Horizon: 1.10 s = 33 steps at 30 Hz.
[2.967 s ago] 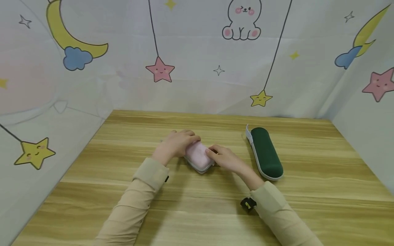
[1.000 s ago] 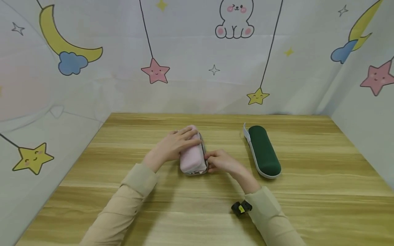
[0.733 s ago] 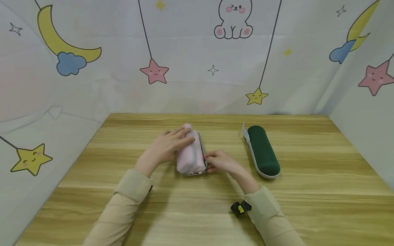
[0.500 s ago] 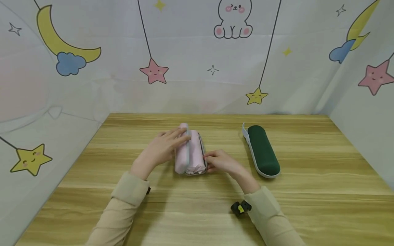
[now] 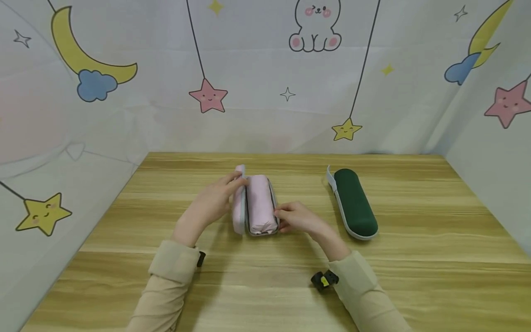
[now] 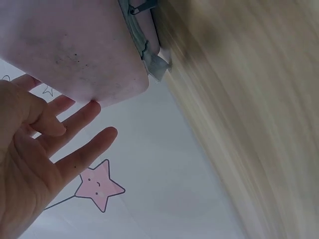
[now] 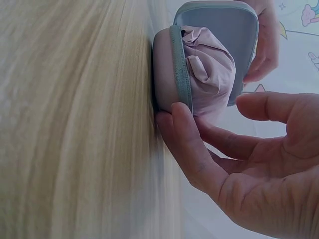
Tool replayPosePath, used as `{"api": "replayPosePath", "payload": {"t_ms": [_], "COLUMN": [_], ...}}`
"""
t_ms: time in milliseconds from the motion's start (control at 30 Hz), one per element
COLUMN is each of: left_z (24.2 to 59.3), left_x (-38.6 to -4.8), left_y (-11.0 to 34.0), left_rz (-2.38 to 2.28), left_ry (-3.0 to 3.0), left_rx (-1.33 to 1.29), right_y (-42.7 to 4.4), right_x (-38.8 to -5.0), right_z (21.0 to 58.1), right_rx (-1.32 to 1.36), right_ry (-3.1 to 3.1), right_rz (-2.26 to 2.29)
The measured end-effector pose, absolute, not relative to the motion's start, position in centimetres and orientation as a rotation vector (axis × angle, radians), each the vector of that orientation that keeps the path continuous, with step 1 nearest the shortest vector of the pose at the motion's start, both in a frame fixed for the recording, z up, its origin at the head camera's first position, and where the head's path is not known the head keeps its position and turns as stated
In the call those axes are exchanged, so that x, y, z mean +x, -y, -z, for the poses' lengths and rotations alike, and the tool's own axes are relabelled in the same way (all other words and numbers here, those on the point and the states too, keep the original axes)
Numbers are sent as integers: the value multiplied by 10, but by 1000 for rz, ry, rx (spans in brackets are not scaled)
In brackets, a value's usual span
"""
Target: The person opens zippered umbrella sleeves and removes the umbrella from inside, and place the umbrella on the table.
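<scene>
A pink hard zip case [image 5: 239, 210] with a grey zip edge lies with its lid swung up to the left. Inside its base sits a rolled pink fabric bundle [image 5: 260, 200], creased and gathered at the near end in the right wrist view. My left hand [image 5: 213, 200] rests on the lid; in the left wrist view its extended fingertips touch the lid's scuffed outer side, the thumb apart. My right hand [image 5: 300, 219] presses its fingers [image 7: 187, 144] against the right side of the case's base, by the zip rim. Its thumb stands free in the right wrist view.
A dark green zip case [image 5: 356, 203] with a grey edge and strap lies to the right of my right hand. The wooden table [image 5: 265, 286] is walled by a white curtain [image 5: 257, 124] printed with stars, moons and a bear.
The pink case was shut and has been turned lengthwise. My left hand has since swung its lid up and left, bringing the fabric bundle into view; my right hand stayed by the base lately.
</scene>
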<state>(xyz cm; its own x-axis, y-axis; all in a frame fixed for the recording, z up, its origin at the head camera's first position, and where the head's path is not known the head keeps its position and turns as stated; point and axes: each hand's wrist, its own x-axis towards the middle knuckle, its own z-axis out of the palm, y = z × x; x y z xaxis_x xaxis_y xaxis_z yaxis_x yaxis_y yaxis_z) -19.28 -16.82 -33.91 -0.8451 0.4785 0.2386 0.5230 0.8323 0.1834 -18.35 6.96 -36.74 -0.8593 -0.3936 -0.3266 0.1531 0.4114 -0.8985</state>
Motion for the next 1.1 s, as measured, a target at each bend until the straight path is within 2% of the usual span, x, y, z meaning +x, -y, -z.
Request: {"api": "replayPosePath", "payload": {"t_ms": [533,933,1100], "left_z": [335,333,334], "left_x": [-188,-183,-183], "left_y": [174,162,161], "left_rz": [577,578,547], "left_ry": [2873,2881,2834], "left_rx": [-627,-401,-383], "right_y": [-65,-51,-44], "right_x": [-180,-170,-171], "right_z": [364,356,355], "right_rx": [-326,-421,-400], "right_ry": [-2510,-2713,-2739], "right_rz": [1226,1322,1291]}}
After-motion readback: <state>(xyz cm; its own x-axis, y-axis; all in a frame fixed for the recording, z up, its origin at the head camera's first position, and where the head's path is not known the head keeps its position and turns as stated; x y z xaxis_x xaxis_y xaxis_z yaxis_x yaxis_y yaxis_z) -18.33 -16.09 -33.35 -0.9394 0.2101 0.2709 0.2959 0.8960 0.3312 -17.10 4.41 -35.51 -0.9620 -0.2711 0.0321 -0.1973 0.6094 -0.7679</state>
